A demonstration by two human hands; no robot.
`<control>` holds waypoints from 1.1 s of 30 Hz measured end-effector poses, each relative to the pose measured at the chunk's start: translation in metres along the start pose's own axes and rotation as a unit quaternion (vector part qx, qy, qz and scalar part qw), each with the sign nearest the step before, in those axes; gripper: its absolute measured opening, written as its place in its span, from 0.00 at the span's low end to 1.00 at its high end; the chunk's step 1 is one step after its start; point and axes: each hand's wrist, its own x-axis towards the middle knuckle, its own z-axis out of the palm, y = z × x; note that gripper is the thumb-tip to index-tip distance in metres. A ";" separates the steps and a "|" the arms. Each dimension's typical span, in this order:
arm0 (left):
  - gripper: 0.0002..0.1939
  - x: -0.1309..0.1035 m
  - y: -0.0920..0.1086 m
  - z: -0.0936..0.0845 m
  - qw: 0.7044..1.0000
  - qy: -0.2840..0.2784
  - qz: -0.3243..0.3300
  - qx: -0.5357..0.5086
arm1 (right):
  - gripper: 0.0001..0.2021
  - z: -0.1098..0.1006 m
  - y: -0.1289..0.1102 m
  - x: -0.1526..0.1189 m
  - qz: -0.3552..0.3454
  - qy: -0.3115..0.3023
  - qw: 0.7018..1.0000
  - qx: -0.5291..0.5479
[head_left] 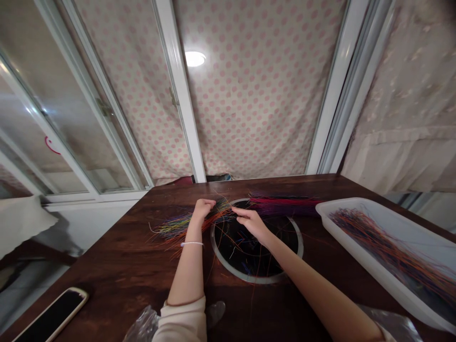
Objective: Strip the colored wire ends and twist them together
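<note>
My left hand (pixel 204 209) is closed over a bundle of thin, wire-like coloured strands (pixel 174 225), yellow, green, blue and orange, lying on the table. Their ends spread out to the left and right of it. My right hand (pixel 251 223) is just to the right, its index finger stretched out to touch loose strand ends and the thumb a little apart below. Under both hands' reach lies a round black plate with a grey rim (pixel 299 242), with a few stray strands scattered on it. Whether the right fingertips pinch a single strand is too small to see.
Behind the plate lies a bundle of red and purple strands (pixel 281 203). At the right stands a white plastic tub (pixel 342 251) holding orange and dark strands (pixel 383 242). A phone (pixel 53 316) is at the front left of the dark wooden table (pixel 117 266). Clear plastic (pixel 144 325) lies by my left sleeve.
</note>
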 end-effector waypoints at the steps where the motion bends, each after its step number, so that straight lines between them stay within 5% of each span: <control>1: 0.19 -0.002 0.004 -0.002 1.000 -0.003 0.002 -0.013 | 0.15 0.000 -0.001 0.000 -0.003 0.003 1.000 0.011; 8: 0.16 -0.020 0.046 -0.029 0.987 0.016 0.077 -0.137 | 0.20 -0.010 -0.021 -0.001 -0.043 0.029 0.990 0.131; 15: 0.16 -0.061 0.085 -0.049 0.931 0.048 0.213 -0.291 | 0.25 -0.034 -0.061 -0.008 -0.094 0.038 0.965 0.241; 25: 0.19 -0.107 0.122 -0.034 0.864 0.031 0.324 -0.384 | 0.08 -0.036 -0.116 -0.040 -0.125 0.083 0.956 0.253; 33: 0.17 -0.135 0.136 -0.030 0.888 -0.052 0.316 -0.331 | 0.09 -0.039 -0.150 -0.070 -0.209 0.125 0.954 0.174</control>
